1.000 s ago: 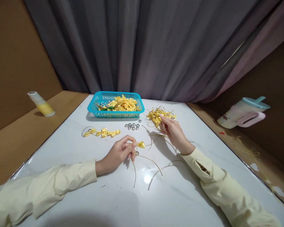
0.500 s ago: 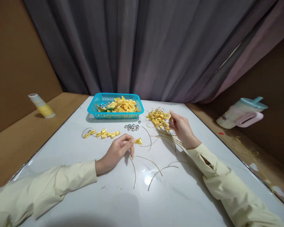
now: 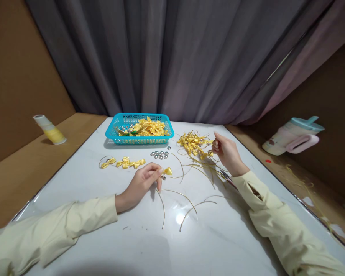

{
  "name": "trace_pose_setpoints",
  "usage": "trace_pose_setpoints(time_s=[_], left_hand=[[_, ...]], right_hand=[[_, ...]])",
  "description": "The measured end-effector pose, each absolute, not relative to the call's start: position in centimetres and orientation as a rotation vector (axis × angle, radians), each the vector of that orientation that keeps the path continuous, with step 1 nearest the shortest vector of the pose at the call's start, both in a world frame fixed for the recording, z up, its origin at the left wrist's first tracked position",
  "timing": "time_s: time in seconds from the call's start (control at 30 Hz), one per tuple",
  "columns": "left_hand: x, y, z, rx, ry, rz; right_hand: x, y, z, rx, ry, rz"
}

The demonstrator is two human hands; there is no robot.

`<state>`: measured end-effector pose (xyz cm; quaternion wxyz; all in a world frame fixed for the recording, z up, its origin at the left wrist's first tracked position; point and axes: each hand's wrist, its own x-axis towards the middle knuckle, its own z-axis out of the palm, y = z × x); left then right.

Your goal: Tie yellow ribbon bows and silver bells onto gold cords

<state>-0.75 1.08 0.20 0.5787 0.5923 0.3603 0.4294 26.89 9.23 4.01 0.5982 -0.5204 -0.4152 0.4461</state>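
Between the thumb and fingers of my left hand (image 3: 145,181) is a yellow satin bow (image 3: 168,171), partly covered by the fingertips. A silver bead (image 3: 163,177) shows just below it. My right hand (image 3: 227,151) is raised over the right side, its fingers curled in a pinch; whatever thin thing they may hold is too fine to make out. Beside it lies a heap of finished yellow bows (image 3: 191,142) with gold cords and silver beads. Cut gold cords (image 3: 202,165) spread beneath the right hand, and others lie in front of my left hand.
A blue basket (image 3: 110,134) at the back holds yellow bows and silver beads. Loose silver beads (image 3: 159,155) and a row of bows (image 3: 125,162) lie before it. Dark metal blades (image 3: 228,178) show by my right cuff. A ribbon spool (image 3: 52,132) and a lidded cup (image 3: 287,138) flank the table.
My right hand has moved a little right and away from the bow heap, uncovering the dark blades near its cuff. The bead under the left hand's bow is now visible.
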Motion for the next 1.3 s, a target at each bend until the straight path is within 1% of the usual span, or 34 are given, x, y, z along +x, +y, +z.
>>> trace_pose_setpoints(time_s=[0.7, 1.07, 1.3], left_hand=[[-0.7, 1.1, 0.2, 1.355, 0.836, 0.998], [-0.8, 1.3, 0.1, 1.363, 0.832, 0.982], [-0.8, 1.2, 0.2, 1.345, 0.824, 0.974]], right_hand=[[28.2, 9.8, 3.7, -1.241, -0.925, 1.001], [27.9, 9.5, 3.7, -1.365, -0.985, 0.883], [28.0, 9.7, 3.9, -1.342, -0.984, 0.953]])
